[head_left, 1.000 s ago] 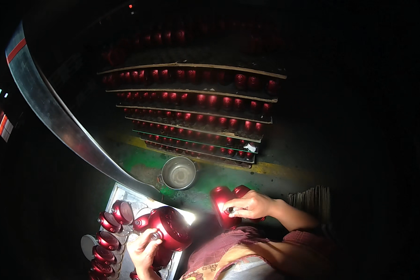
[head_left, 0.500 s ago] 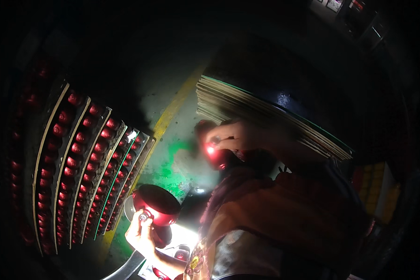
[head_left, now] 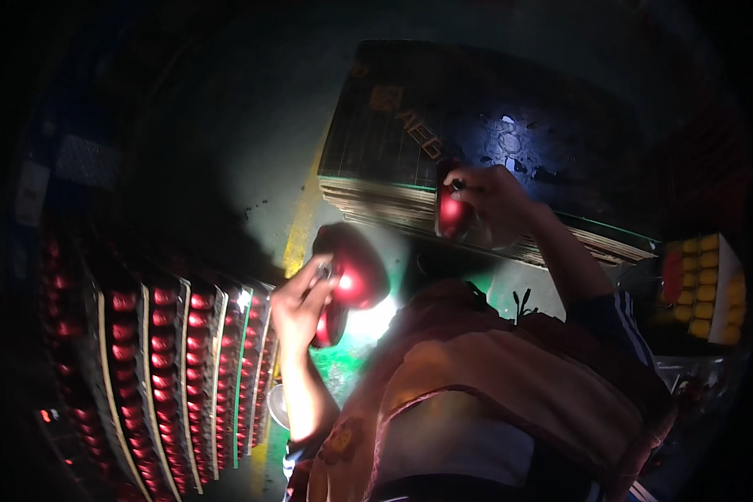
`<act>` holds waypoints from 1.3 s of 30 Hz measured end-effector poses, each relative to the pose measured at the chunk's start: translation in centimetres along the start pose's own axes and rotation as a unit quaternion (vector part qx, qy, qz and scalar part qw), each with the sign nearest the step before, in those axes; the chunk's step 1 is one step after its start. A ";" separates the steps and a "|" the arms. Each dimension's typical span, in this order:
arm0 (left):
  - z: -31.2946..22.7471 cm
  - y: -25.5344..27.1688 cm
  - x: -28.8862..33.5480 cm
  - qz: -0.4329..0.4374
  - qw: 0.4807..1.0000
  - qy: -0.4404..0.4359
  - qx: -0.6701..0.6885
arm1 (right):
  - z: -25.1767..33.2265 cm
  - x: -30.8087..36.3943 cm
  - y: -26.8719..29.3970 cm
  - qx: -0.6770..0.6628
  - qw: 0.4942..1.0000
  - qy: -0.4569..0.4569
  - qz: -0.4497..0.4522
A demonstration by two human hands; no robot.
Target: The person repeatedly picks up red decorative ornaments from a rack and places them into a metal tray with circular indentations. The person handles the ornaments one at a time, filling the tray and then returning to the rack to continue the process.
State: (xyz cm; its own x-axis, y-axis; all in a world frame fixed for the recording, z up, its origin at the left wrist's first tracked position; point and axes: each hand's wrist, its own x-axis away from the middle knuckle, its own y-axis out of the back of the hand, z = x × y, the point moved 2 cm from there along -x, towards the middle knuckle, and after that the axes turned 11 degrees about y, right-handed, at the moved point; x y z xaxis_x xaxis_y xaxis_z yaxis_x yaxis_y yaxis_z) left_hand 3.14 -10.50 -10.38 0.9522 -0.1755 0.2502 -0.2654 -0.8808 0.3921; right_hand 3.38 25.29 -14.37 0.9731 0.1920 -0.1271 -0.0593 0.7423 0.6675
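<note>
My left hand (head_left: 301,305) grips a glossy red dome-shaped piece (head_left: 361,272) by the small stud at its middle. A second red rounded piece (head_left: 332,326) shows just below it; whether the same hand bears it I cannot make out. My right hand (head_left: 494,197) is closed on the stud of another red dome-shaped piece (head_left: 452,209), seen nearly edge-on. That piece is in front of the near edge of a stack of dark boards (head_left: 376,199). Bright light glares between my hands.
At the left stand several layers of boards (head_left: 146,368) with rows of red rounded pieces between them. A yellow line (head_left: 303,222) runs along the floor. Yellow blocks (head_left: 699,284) sit in a container at the right. A brown apron (head_left: 477,360) covers my front.
Both hands have risen in the picture with their red pieces, the right one also moving rightward. The view has shifted, showing more of the board stack's top and the yellow blocks.
</note>
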 end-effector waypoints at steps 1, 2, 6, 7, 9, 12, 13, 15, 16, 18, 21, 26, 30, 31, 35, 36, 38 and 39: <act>-1.3 -1.8 -2.8 0.016 1.000 -0.021 -0.003 | -1.8 -0.9 0.9 -0.006 1.000 -0.007 0.001; -2.7 -3.7 -5.8 0.040 0.998 -0.055 0.013 | -3.5 -1.8 1.7 -0.012 1.000 -0.005 -0.004; -5.5 -10.7 -16.5 0.099 0.995 -0.022 -0.017 | -9.5 -5.5 3.8 0.022 1.000 -0.008 0.007; -5.7 -12.4 -18.8 0.112 0.993 -0.016 -0.021 | -10.7 -6.4 3.9 0.023 1.000 -0.007 0.005; -5.7 -15.5 -22.5 0.130 0.991 0.006 -0.013 | -12.8 -7.9 4.1 0.015 1.000 0.003 -0.004; -5.5 -19.2 -26.7 0.175 0.984 0.001 0.035 | -15.1 -8.9 4.6 0.005 1.000 -0.008 -0.011; -5.3 -20.0 -28.1 0.173 0.985 -0.009 -0.002 | -15.7 -9.1 4.6 0.001 1.000 -0.023 -0.011; -4.9 -21.2 -30.0 0.178 0.982 -0.043 -0.055 | -16.4 -9.2 4.9 -0.017 0.998 -0.049 -0.017; -4.7 -21.7 -30.6 0.182 0.980 -0.043 -0.068 | -16.7 -9.3 5.1 -0.028 0.998 -0.059 -0.024; -4.4 -22.7 -31.7 0.184 0.977 -0.020 -0.104 | -17.0 -9.4 5.6 -0.027 0.997 -0.062 -0.024; -4.6 -23.0 -32.2 0.196 0.972 -0.059 -0.112 | -16.8 -9.3 6.0 -0.027 0.998 -0.037 -0.041; -4.7 -20.6 -32.4 0.152 0.984 -0.056 -0.071 | -18.4 -7.0 7.2 -0.164 0.969 -0.073 -0.167; -3.7 -19.6 -33.5 0.063 0.993 -0.033 0.091 | -22.1 -5.7 7.0 -0.085 0.962 -0.133 -0.223; -3.5 -19.3 -33.5 0.035 0.994 -0.082 0.065 | -22.7 -5.3 6.7 -0.127 0.955 -0.113 -0.242; -4.5 -18.2 -33.0 0.045 0.962 -0.261 0.057 | -24.7 -4.5 7.0 -0.076 0.958 -0.083 -0.265; -4.4 -17.7 -32.4 0.043 0.983 -0.177 -0.006 | -24.8 -4.2 7.4 -0.050 0.959 -0.057 -0.272; -5.0 -15.2 -30.7 -0.005 0.964 -0.266 0.005 | -24.0 -3.2 8.3 -0.007 0.944 -0.013 -0.330; -4.7 -13.4 -29.7 -0.024 0.956 -0.284 0.072 | -23.2 -3.4 9.4 0.084 0.935 0.048 -0.342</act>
State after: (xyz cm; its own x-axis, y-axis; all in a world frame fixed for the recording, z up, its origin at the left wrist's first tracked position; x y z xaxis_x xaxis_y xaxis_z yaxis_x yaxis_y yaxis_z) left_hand -22.30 8.59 -18.91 0.9021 -0.3082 -0.3022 -0.2351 -0.9380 0.2548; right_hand -5.64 46.50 -24.63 0.7449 -0.2277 -0.6271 0.6138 0.6023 0.5104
